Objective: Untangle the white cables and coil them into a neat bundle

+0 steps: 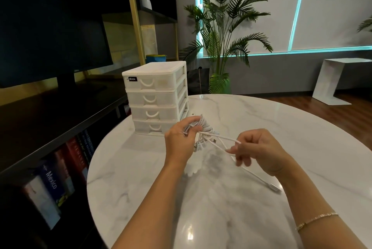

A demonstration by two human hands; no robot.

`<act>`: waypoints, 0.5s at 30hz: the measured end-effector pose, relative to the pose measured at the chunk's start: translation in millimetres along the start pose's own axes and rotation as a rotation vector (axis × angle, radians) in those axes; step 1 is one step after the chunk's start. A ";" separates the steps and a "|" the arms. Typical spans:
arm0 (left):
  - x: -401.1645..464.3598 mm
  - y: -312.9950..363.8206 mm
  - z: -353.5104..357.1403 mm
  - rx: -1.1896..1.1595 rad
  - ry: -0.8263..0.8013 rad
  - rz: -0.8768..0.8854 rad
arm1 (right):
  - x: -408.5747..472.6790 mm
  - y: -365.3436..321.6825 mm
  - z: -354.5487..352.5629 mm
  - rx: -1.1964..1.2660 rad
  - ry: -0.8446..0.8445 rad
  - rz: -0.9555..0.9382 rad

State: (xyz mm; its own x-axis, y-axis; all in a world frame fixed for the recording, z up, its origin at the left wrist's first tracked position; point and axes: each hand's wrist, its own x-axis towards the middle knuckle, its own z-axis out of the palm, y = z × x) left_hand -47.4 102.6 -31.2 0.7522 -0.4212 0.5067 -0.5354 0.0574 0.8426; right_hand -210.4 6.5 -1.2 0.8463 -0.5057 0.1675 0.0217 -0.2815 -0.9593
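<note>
Above round white marble-patterned table [261, 120]: tangled bunch of thin white cables [205, 130], held in the air. Left hand [181, 140] curled tight round the coiled part of the bunch. Right hand [259, 152] pinching one loose strand between thumb and fingertips, other fingers bent. One cable end with silver plug [274, 186] trailing down onto the tabletop beneath the right wrist. Behind the left hand, on the table: white plastic four-drawer organiser [155, 95]. Thin gold bracelet [316, 220] on the right forearm.
</note>
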 end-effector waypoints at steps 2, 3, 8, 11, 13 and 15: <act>2.6 -6.6 -1.6 0.041 0.041 0.032 | -3.3 -3.2 -2.5 -0.052 -0.033 0.091; 4.0 -10.5 -2.9 0.064 0.064 0.042 | -5.7 -6.2 -2.1 -0.124 -0.111 0.163; 6.5 -20.8 -8.8 0.151 0.127 0.092 | -13.2 -14.9 -9.2 -0.310 -0.301 0.426; 9.1 -24.5 -11.5 0.164 0.107 0.084 | -19.4 -20.8 -22.7 -0.380 -0.256 0.423; 9.0 -27.2 -10.2 0.195 0.049 0.072 | -23.9 -23.8 -33.3 -0.391 -0.190 0.367; 8.1 -26.3 -9.2 0.202 -0.013 0.053 | -28.6 -28.1 -42.5 -0.368 -0.155 0.301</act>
State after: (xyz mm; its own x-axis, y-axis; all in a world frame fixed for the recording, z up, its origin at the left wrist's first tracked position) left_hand -23.7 106.0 -47.5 0.7164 -0.4342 0.5461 -0.6415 -0.1022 0.7603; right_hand -257.8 -5.8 30.7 0.8559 -0.4896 -0.1668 -0.4012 -0.4249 -0.8115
